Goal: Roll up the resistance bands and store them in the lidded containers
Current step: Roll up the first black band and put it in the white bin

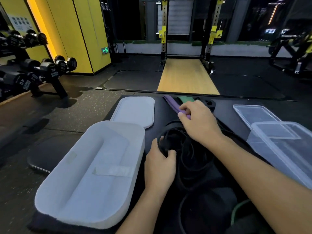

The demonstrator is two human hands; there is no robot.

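We see a black tabletop (162,112) carrying all the items. At its left stands an open white container (118,125), empty inside, with its white lid (135,110) lying flat just beyond it. At the right we note a clear container (287,149), its clear lid (256,114) resting partly on the far rim. Between the two containers lies a black band (189,154), loosely coiled. The left hand (160,162) grips the near-left edge of this coil, fingers curled round it. The right hand (199,125) reaches past the coil, its fingers pinching a purple band (172,103) that runs away toward the far edge of the tabletop. Just beside the purple band we find a green band (185,99), untouched.
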